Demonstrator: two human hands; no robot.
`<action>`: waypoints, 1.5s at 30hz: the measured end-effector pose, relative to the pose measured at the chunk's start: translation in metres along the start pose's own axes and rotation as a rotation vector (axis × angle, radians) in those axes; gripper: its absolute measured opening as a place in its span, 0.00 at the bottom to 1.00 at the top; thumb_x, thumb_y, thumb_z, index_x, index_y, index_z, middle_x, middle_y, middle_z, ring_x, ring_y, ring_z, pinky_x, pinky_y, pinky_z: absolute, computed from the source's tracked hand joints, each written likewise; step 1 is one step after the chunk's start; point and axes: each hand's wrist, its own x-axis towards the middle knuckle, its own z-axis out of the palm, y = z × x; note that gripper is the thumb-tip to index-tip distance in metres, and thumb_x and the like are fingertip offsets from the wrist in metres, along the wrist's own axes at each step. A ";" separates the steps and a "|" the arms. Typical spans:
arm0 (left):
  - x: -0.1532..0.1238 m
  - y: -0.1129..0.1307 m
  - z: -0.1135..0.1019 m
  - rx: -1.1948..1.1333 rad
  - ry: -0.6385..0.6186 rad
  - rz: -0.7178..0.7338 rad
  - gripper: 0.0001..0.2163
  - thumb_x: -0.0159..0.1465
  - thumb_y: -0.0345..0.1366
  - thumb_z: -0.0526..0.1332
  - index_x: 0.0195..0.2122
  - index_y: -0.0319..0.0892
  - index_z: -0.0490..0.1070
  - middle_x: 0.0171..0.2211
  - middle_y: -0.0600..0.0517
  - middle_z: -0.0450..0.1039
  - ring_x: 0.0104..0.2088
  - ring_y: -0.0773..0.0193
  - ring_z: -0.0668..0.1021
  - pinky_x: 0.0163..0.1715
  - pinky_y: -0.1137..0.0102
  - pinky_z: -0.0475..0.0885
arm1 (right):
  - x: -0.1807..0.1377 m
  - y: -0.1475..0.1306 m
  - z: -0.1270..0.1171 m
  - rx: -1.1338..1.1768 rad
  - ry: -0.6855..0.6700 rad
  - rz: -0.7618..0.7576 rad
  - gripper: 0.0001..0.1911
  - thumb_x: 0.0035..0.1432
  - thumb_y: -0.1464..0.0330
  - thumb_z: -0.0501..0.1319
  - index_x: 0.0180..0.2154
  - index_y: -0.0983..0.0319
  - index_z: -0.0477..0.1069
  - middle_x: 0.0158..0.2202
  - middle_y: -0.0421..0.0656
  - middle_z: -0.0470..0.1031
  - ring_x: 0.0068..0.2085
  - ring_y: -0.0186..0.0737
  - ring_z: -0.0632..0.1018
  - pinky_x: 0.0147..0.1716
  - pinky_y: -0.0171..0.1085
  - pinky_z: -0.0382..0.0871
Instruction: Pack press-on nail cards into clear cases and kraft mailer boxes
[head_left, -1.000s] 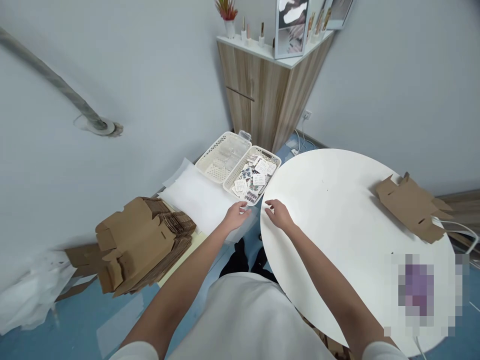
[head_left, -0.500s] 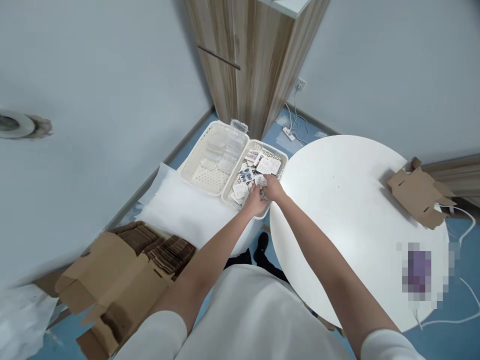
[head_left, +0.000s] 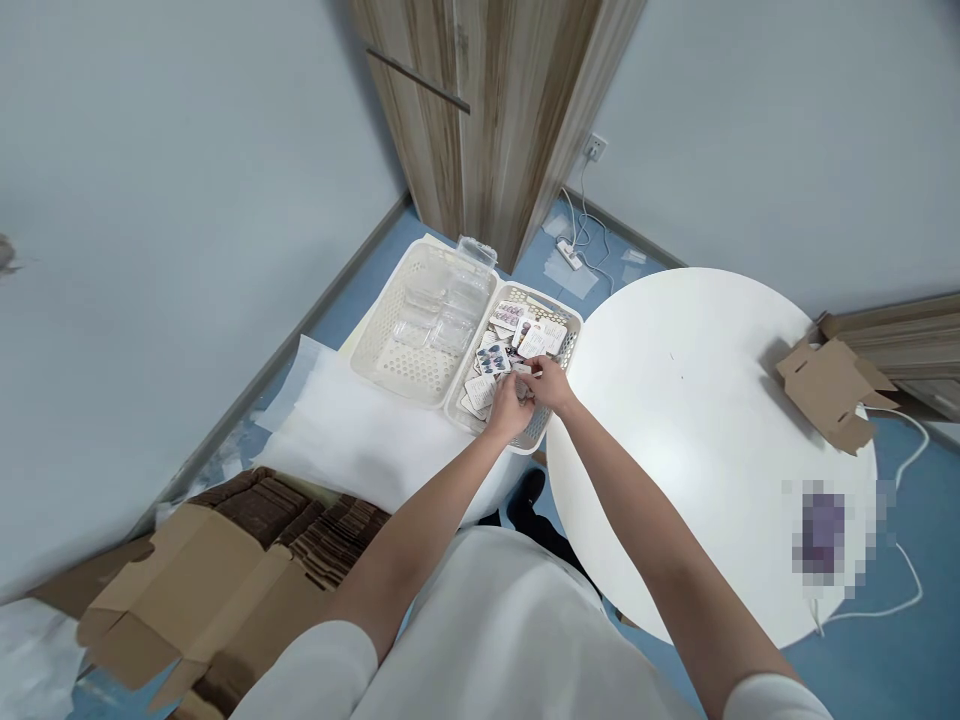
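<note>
Both my hands are over a white perforated basket [head_left: 574, 345] heaped with small printed cards [head_left: 480, 391]. Some cards carry lines of text; one shows dark blue-green shapes [head_left: 493, 359]. My left hand [head_left: 511, 410] is closed, its fingertips pinched at a small whitish card low in the basket. Just right of it, my right hand [head_left: 550, 384] is closed too, thumb and fingers at the same card's upper edge. The fingers partly cover that card. A second white basket [head_left: 382, 365] adjoins on the left, with several clear plastic boxes [head_left: 435, 310] in it.
A round white table [head_left: 675, 480] stands at the right, bearing a folded cardboard box [head_left: 832, 390] and a blurred purple item [head_left: 823, 530]. Stacked brown cardboard [head_left: 262, 510] lies at lower left beside white sheeting [head_left: 352, 420]. A power strip [head_left: 568, 254] with cables lies on the floor.
My hands have drawn closer together over the basket, with the right fingers nearer the left fingertips. The camera view has shifted slightly. A whitish card behind the right hand lies differently.
</note>
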 end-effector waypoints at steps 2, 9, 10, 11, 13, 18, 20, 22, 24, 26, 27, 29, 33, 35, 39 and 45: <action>-0.004 0.004 -0.003 0.021 0.040 0.030 0.22 0.51 0.28 0.58 0.49 0.38 0.59 0.50 0.42 0.59 0.53 0.55 0.62 0.52 0.61 0.57 | -0.005 -0.002 0.001 0.067 0.000 0.006 0.12 0.46 0.68 0.56 0.36 0.63 0.65 0.31 0.40 0.67 0.31 0.34 0.69 0.35 0.36 0.65; -0.033 0.030 -0.021 0.059 0.112 0.136 0.09 0.57 0.30 0.53 0.39 0.40 0.67 0.35 0.47 0.67 0.39 0.60 0.71 0.42 0.66 0.65 | -0.040 -0.015 -0.003 0.368 0.083 -0.034 0.16 0.46 0.63 0.57 0.38 0.61 0.62 0.30 0.38 0.66 0.26 0.30 0.68 0.28 0.33 0.66; -0.038 0.034 -0.021 0.041 0.114 0.138 0.09 0.58 0.31 0.52 0.38 0.40 0.67 0.34 0.48 0.68 0.38 0.61 0.71 0.41 0.67 0.65 | -0.047 -0.017 -0.006 0.410 0.086 -0.046 0.17 0.46 0.62 0.57 0.39 0.61 0.62 0.30 0.38 0.66 0.26 0.30 0.68 0.28 0.33 0.66; -0.045 0.038 -0.021 0.016 0.125 0.138 0.08 0.59 0.32 0.52 0.37 0.41 0.67 0.33 0.48 0.69 0.38 0.62 0.71 0.40 0.68 0.66 | -0.056 -0.018 -0.011 0.447 0.090 -0.061 0.17 0.46 0.62 0.57 0.39 0.61 0.62 0.30 0.38 0.66 0.27 0.31 0.68 0.28 0.33 0.66; -0.059 0.047 -0.016 -0.078 0.142 0.139 0.09 0.59 0.35 0.51 0.37 0.41 0.68 0.34 0.48 0.70 0.37 0.63 0.72 0.40 0.68 0.66 | -0.077 -0.017 -0.024 0.486 0.099 -0.113 0.18 0.46 0.62 0.58 0.40 0.62 0.62 0.29 0.39 0.66 0.27 0.31 0.68 0.30 0.33 0.67; -0.103 0.068 0.013 -0.412 0.078 0.043 0.13 0.56 0.41 0.55 0.38 0.39 0.69 0.35 0.48 0.73 0.37 0.62 0.74 0.38 0.68 0.68 | -0.146 0.019 -0.074 0.374 0.315 -0.190 0.18 0.48 0.61 0.58 0.41 0.61 0.66 0.37 0.45 0.67 0.29 0.33 0.67 0.32 0.37 0.66; -0.122 0.077 0.029 -0.463 0.016 -0.012 0.14 0.54 0.42 0.57 0.37 0.38 0.70 0.34 0.48 0.74 0.35 0.62 0.75 0.36 0.68 0.69 | -0.175 0.046 -0.092 0.425 0.335 -0.145 0.19 0.49 0.61 0.57 0.43 0.60 0.65 0.41 0.46 0.66 0.31 0.34 0.68 0.32 0.37 0.67; -0.140 0.085 0.049 -0.471 -0.063 -0.035 0.15 0.52 0.42 0.59 0.38 0.38 0.70 0.33 0.48 0.74 0.33 0.63 0.75 0.35 0.68 0.69 | -0.203 0.075 -0.104 0.539 0.278 -0.109 0.20 0.50 0.62 0.56 0.45 0.60 0.64 0.41 0.46 0.67 0.32 0.34 0.70 0.33 0.37 0.67; -0.157 0.092 0.069 -0.466 -0.138 -0.028 0.16 0.52 0.41 0.60 0.40 0.38 0.69 0.31 0.48 0.74 0.32 0.65 0.75 0.33 0.69 0.70 | -0.229 0.102 -0.112 0.655 0.223 -0.087 0.20 0.50 0.62 0.56 0.46 0.60 0.63 0.38 0.44 0.68 0.31 0.33 0.71 0.34 0.37 0.67; -0.172 0.098 0.090 -0.452 -0.193 -0.009 0.17 0.52 0.39 0.60 0.42 0.38 0.68 0.30 0.50 0.73 0.30 0.67 0.75 0.33 0.70 0.70 | -0.254 0.125 -0.117 0.738 0.214 -0.071 0.21 0.50 0.64 0.56 0.47 0.60 0.62 0.36 0.43 0.68 0.30 0.32 0.71 0.33 0.37 0.68; -0.178 0.101 0.100 -0.435 -0.214 0.003 0.17 0.52 0.39 0.60 0.43 0.39 0.67 0.30 0.50 0.72 0.30 0.67 0.75 0.32 0.70 0.70 | -0.266 0.134 -0.120 0.762 0.218 -0.068 0.22 0.49 0.64 0.57 0.48 0.60 0.61 0.36 0.43 0.68 0.29 0.31 0.71 0.32 0.37 0.68; -0.190 0.107 0.118 -0.381 -0.251 0.028 0.18 0.53 0.39 0.59 0.44 0.39 0.66 0.30 0.51 0.72 0.29 0.68 0.75 0.32 0.70 0.70 | -0.288 0.151 -0.125 0.780 0.223 -0.079 0.25 0.48 0.66 0.58 0.50 0.58 0.60 0.38 0.43 0.67 0.28 0.30 0.71 0.31 0.36 0.68; -0.208 0.118 0.145 -0.282 -0.309 0.090 0.21 0.53 0.39 0.59 0.49 0.40 0.62 0.32 0.50 0.71 0.29 0.67 0.75 0.32 0.69 0.70 | -0.322 0.177 -0.134 0.736 0.216 -0.137 0.35 0.45 0.69 0.60 0.55 0.53 0.52 0.40 0.41 0.63 0.27 0.28 0.71 0.30 0.36 0.68; -0.215 0.123 0.152 -0.258 -0.332 0.124 0.22 0.53 0.39 0.59 0.49 0.40 0.61 0.33 0.50 0.71 0.29 0.68 0.75 0.33 0.69 0.70 | -0.333 0.188 -0.136 0.696 0.221 -0.157 0.37 0.45 0.70 0.60 0.56 0.51 0.50 0.40 0.40 0.62 0.27 0.27 0.71 0.32 0.37 0.68; -0.227 0.126 0.158 -0.209 -0.387 0.195 0.22 0.53 0.39 0.59 0.50 0.42 0.62 0.38 0.49 0.69 0.30 0.69 0.74 0.35 0.69 0.70 | -0.344 0.206 -0.138 0.703 0.243 -0.161 0.35 0.45 0.70 0.60 0.55 0.52 0.52 0.39 0.40 0.63 0.28 0.28 0.71 0.33 0.36 0.68; -0.238 0.121 0.158 -0.019 -0.556 0.388 0.32 0.49 0.36 0.64 0.56 0.47 0.55 0.38 0.51 0.66 0.30 0.71 0.71 0.37 0.69 0.69 | -0.356 0.225 -0.139 0.806 0.218 -0.138 0.37 0.43 0.69 0.62 0.55 0.55 0.53 0.32 0.37 0.63 0.28 0.29 0.70 0.32 0.35 0.68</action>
